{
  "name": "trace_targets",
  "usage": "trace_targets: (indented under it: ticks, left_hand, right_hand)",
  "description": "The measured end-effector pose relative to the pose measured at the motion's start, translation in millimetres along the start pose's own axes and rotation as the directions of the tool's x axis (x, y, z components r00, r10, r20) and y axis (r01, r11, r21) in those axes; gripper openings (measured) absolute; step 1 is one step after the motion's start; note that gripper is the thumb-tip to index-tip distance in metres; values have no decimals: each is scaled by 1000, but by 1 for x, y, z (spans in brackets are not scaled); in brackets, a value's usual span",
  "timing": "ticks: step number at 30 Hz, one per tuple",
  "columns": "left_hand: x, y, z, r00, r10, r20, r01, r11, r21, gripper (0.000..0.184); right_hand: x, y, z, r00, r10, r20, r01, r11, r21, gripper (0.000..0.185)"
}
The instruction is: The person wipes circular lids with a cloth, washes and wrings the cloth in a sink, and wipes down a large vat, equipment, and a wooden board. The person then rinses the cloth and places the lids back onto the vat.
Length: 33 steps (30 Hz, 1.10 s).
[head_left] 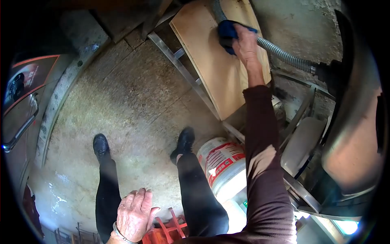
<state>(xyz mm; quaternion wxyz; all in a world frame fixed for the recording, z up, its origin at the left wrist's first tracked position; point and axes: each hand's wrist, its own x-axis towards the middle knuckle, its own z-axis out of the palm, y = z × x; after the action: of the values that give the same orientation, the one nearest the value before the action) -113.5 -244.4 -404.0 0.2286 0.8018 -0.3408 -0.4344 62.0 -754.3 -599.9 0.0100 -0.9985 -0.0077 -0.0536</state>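
Note:
A dark blue cloth (pixel 226 34) is under my right hand (pixel 245 44), whose fingers are wrapped round it. The cloth lies at the upper part of a light wooden board (pixel 211 69), beside a grey corrugated hose (pixel 284 53). Down at the bottom, my left hand (pixel 136 211) is held over my leg with its back upward, the thumb apart from the fingers, and nothing in it. A bracelet circles the left wrist.
A metal frame (pixel 178 65) runs along the board. A white and red bucket (pixel 221 162) stands right of my legs. Red stool legs (pixel 172 227) show at the bottom. A cabinet with a metal handle (pixel 24 126) is at the left. A metal basin (pixel 302 144) is at right.

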Motion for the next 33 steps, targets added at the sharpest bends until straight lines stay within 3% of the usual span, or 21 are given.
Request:
trace_targets:
  ticks: [2,5,7,8,10,12,13,15,16,18,19,22,24,26,28,30,33]
  left_hand:
    - [1,1,-1,1000,-5,8,5,1000,-8,49]
    - [3,-2,-6,998,-44,37,47,995,-87,54]
    - [2,-9,-7,998,-59,32,63,988,-141,59]
    - [5,-12,-13,998,-63,11,64,980,-191,55]
    - [10,-15,-21,994,-101,-42,89,971,-220,48]
    - [15,-16,-28,990,-136,-36,123,958,-261,43]
    - [19,-17,-29,988,-143,-52,125,957,-262,43]
    - [23,-19,-32,988,-152,-39,138,960,-244,42]
    - [25,-19,-32,986,-159,-40,145,959,-243,42]
    - [30,-21,-31,985,-167,-45,152,959,-241,42]
    - [33,-20,-32,986,-162,-31,151,960,-237,42]
    - [46,-15,-36,988,-151,-7,145,960,-240,42]
    - [51,-13,-37,990,-137,14,136,958,-251,43]
    - [53,-12,-33,992,-124,17,124,961,-246,43]
    - [56,-12,-28,994,-108,13,108,964,-245,44]
    - [59,-8,-25,995,-94,15,95,967,-237,44]
    - [63,-2,-24,997,-82,10,82,970,-230,44]
  right_hand:
    - [-18,-19,16,991,91,-99,-33,876,480,38]
    - [-67,-64,-12,882,471,-10,-333,639,694,45]
    - [-115,-59,-27,661,736,144,-443,228,867,44]
    - [-146,-35,-19,561,817,132,-384,115,916,48]
    - [-193,1,-17,395,916,68,-254,38,966,61]
    - [-207,20,-15,250,966,71,-539,78,839,77]
    - [-229,52,16,356,933,58,-658,207,724,88]
    - [-254,87,98,402,911,98,-906,380,184,96]
    - [-219,44,80,339,930,144,-940,343,-3,103]
    - [-191,31,94,279,959,46,-954,282,-105,104]
    - [-183,30,104,324,945,-48,-938,315,-143,94]
    - [-136,12,103,412,909,-61,-907,403,-123,83]
    - [-124,41,176,732,526,-433,-661,701,-268,72]
    - [-62,-32,134,722,657,-215,-686,719,-107,60]
    - [-31,-72,144,753,481,-450,-547,837,-19,48]
    - [-22,-102,138,789,469,-397,-479,874,82,42]
    - [-43,-124,116,941,217,-259,-171,967,190,44]
